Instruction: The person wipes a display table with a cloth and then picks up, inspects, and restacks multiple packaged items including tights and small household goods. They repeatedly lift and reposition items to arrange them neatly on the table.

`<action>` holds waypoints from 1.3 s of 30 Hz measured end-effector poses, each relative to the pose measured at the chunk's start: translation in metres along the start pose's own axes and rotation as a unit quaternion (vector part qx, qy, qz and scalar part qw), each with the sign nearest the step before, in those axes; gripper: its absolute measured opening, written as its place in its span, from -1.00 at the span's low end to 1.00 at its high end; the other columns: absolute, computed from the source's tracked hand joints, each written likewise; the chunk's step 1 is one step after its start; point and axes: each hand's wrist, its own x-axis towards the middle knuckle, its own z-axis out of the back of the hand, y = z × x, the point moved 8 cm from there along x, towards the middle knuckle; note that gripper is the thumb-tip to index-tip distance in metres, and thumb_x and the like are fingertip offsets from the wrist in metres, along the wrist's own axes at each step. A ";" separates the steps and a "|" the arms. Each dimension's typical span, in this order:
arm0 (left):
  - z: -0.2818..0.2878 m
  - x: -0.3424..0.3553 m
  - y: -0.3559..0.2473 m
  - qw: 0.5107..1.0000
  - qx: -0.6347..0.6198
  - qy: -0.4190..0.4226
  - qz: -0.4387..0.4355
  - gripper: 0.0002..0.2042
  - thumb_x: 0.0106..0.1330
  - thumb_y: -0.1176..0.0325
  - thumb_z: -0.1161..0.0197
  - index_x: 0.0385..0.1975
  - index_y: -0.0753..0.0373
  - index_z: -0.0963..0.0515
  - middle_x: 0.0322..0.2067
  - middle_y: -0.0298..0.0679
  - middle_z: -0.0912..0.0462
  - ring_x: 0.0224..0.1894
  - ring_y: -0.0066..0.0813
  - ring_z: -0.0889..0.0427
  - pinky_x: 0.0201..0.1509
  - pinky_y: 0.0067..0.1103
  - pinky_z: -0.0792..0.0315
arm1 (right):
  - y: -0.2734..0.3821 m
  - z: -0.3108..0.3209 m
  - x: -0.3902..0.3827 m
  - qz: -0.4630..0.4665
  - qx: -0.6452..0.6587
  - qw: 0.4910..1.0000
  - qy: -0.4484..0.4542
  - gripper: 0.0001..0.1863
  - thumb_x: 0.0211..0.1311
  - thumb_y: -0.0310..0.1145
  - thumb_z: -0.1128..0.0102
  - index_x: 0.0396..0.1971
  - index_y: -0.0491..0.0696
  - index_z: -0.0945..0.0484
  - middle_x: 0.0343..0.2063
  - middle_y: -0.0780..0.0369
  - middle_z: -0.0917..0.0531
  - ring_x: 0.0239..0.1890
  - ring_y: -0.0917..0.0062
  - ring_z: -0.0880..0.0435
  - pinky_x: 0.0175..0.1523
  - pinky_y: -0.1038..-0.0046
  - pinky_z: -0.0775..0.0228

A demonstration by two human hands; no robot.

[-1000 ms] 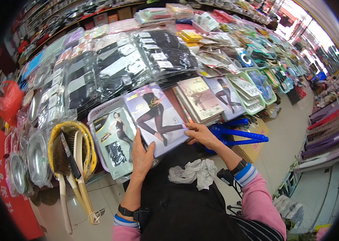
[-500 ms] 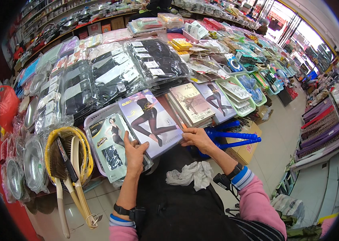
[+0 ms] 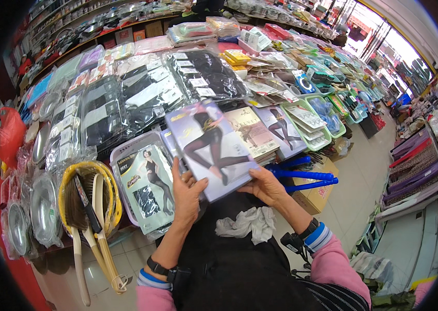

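Between my two hands a lilac pack of tights (image 3: pixel 211 147), printed with crossed legs, is raised and tilted over the stall's front edge. My left hand (image 3: pixel 188 194) grips its lower left side, thumb along the near edge. At its lower right corner, my right hand (image 3: pixel 266 187) is closed on the pack, with some fingers hidden underneath. A grey-green pack of tights (image 3: pixel 146 189) lies to the left in a lilac plastic basket (image 3: pixel 119 196). To the right are a stack of cream-coloured packs (image 3: pixel 252 132) and another lilac pack of tights (image 3: pixel 285 129).
Bagged dark socks (image 3: pixel 102 111) cover the stall behind. At left stands a yellow-rimmed basket (image 3: pixel 65 199) of long-handled brushes (image 3: pixel 104 251). Blue plastic handles (image 3: pixel 307 176) jut out over a cardboard box (image 3: pixel 316 194) at right. A crumpled white cloth (image 3: pixel 247 224) lies against my apron.
My hands have lifted the lilac pack of tights and brought it to the right, now tilted partly over the cream-coloured packs. Part of another lilac pack shows beneath it.
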 end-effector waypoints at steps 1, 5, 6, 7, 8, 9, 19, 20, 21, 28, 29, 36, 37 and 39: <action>-0.010 0.003 -0.001 1.000 -0.001 0.017 -0.010 -0.05 0.05 0.66 -0.24 0.43 0.23 0.21 0.00 0.09 -0.44 -0.05 -0.31 -0.54 0.00 -0.48 -0.49 | 0.004 -0.002 -0.002 0.027 0.008 0.999 0.025 -0.39 0.23 -0.24 -0.19 0.25 -0.11 -0.28 0.08 0.14 -0.52 0.09 0.31 -0.54 0.17 0.05 -0.42; -0.027 0.018 -0.014 0.994 0.031 0.070 -0.080 -0.18 0.22 0.57 -0.20 0.43 0.20 0.14 0.06 0.02 -0.40 -0.09 -0.42 -0.51 0.00 -0.52 -0.47 | 0.028 0.042 -0.011 0.090 0.067 0.992 -0.066 -0.40 0.17 -0.33 -0.14 0.24 -0.10 -0.28 0.11 0.13 -0.52 0.11 0.26 -0.55 0.17 0.06 -0.43; -0.018 0.021 -0.016 0.991 0.088 0.039 -0.093 -0.20 0.21 0.55 -0.22 0.43 0.21 0.08 0.07 0.01 -0.41 -0.08 -0.42 -0.50 0.00 -0.52 -0.47 | 0.037 0.052 -0.015 0.114 0.086 0.988 -0.056 -0.45 0.17 -0.36 -0.15 0.19 -0.13 -0.33 0.09 0.12 -0.54 0.10 0.25 -0.56 0.16 0.06 -0.44; -0.006 0.024 -0.020 0.983 0.140 0.017 -0.119 -0.21 0.20 0.53 -0.24 0.42 0.22 0.03 0.07 0.00 -0.42 -0.07 -0.42 -0.50 0.00 -0.52 -0.46 | 0.042 0.073 -0.020 0.123 0.088 0.982 -0.115 -0.45 0.17 -0.34 -0.15 0.19 -0.12 -0.33 0.09 0.11 -0.54 0.10 0.24 -0.56 0.17 0.07 -0.43; 0.005 0.026 -0.023 0.971 0.190 -0.005 -0.145 -0.23 0.19 0.52 -0.26 0.41 0.22 -0.02 0.08 -0.01 -0.43 -0.06 -0.42 -0.49 -0.01 -0.53 -0.46 | 0.051 0.085 -0.025 0.142 0.085 0.980 -0.111 -0.46 0.17 -0.33 -0.16 0.17 -0.13 -0.35 0.07 0.11 -0.56 0.09 0.25 -0.56 0.18 0.07 -0.41; 0.016 0.024 -0.025 0.958 0.223 -0.029 -0.175 -0.38 0.19 0.49 -0.25 0.30 0.28 -0.25 0.09 0.01 -0.45 0.00 -0.32 -0.51 0.05 -0.47 -0.44 | 0.057 0.101 -0.031 0.144 0.085 0.977 -0.130 -0.47 0.17 -0.32 -0.16 0.15 -0.14 -0.37 0.06 0.10 -0.57 0.08 0.24 -0.56 0.17 0.07 -0.42; 0.035 0.004 0.015 0.806 0.542 0.032 -0.236 -0.49 0.14 0.41 -0.29 0.13 0.37 -0.39 0.08 0.09 -0.43 0.13 0.05 -0.41 0.22 -0.27 -0.31 | 0.076 0.207 -0.074 0.205 0.090 0.929 -0.294 -0.46 0.18 -0.27 -0.16 0.11 -0.22 -0.34 0.06 0.02 -0.50 0.11 0.15 -0.49 0.20 0.01 -0.39; 0.031 0.004 0.019 0.799 0.555 0.032 -0.230 -0.48 0.14 0.41 -0.29 0.14 0.37 -0.38 0.09 0.11 -0.40 0.15 0.07 -0.38 0.23 -0.27 -0.30 | 0.075 0.212 -0.075 0.208 0.090 0.926 -0.302 -0.46 0.18 -0.27 -0.16 0.11 -0.22 -0.34 0.07 0.02 -0.49 0.12 0.16 -0.48 0.20 0.01 -0.38; 0.027 0.005 0.020 0.791 0.565 0.031 -0.233 -0.46 0.15 0.41 -0.29 0.15 0.38 -0.36 0.10 0.14 -0.38 0.16 0.09 -0.36 0.24 -0.26 -0.28 | 0.074 0.214 -0.074 0.204 0.094 0.929 -0.293 -0.46 0.18 -0.27 -0.17 0.12 -0.21 -0.34 0.07 0.03 -0.49 0.12 0.16 -0.48 0.20 0.00 -0.38; 0.020 0.012 0.026 0.782 0.590 0.039 -0.199 -0.42 0.17 0.38 -0.28 0.21 0.40 -0.30 0.23 0.26 -0.21 0.26 0.18 -0.23 0.31 -0.23 -0.20 | 0.072 0.241 -0.068 0.214 0.127 0.913 -0.324 -0.49 0.22 -0.22 -0.13 0.13 -0.13 -0.36 0.07 0.09 -0.50 0.12 0.19 -0.50 0.19 0.01 -0.39; 0.021 0.012 0.026 0.782 0.591 0.041 -0.193 -0.42 0.18 0.37 -0.27 0.20 0.40 -0.30 0.23 0.27 -0.20 0.27 0.18 -0.22 0.32 -0.23 -0.19 | 0.074 0.246 -0.067 0.219 0.128 0.909 -0.332 -0.49 0.23 -0.21 -0.11 0.13 -0.13 -0.36 0.07 0.09 -0.50 0.12 0.19 -0.50 0.20 0.01 -0.38; 0.021 0.011 0.029 0.774 0.604 0.046 -0.186 -0.42 0.18 0.36 -0.27 0.21 0.39 -0.30 0.26 0.26 -0.15 0.28 0.19 -0.20 0.34 -0.22 -0.15 | 0.097 0.278 -0.051 0.218 0.112 0.891 -0.382 -0.49 0.30 -0.01 0.03 0.11 -0.03 -0.39 0.04 0.13 -0.52 0.02 0.24 -0.52 -0.03 0.11 -0.41; 0.021 0.011 0.029 0.774 0.603 0.047 -0.187 -0.42 0.17 0.36 -0.27 0.21 0.37 -0.31 0.27 0.25 -0.16 0.29 0.18 -0.20 0.35 -0.22 -0.14 | 0.097 0.285 -0.051 0.214 0.118 0.880 -0.407 -0.49 0.31 0.01 0.04 0.10 -0.02 -0.40 0.03 0.14 -0.52 0.01 0.24 -0.51 -0.06 0.12 -0.40; 0.023 0.011 0.028 0.777 0.599 0.046 -0.188 -0.42 0.16 0.35 -0.29 0.21 0.35 -0.31 0.28 0.24 -0.15 0.28 0.18 -0.21 0.35 -0.22 -0.13 | 0.101 0.291 -0.045 0.217 0.112 0.883 -0.400 -0.51 0.30 0.02 0.03 0.07 0.00 -0.41 0.02 0.15 -0.53 0.01 0.24 -0.51 -0.06 0.11 -0.39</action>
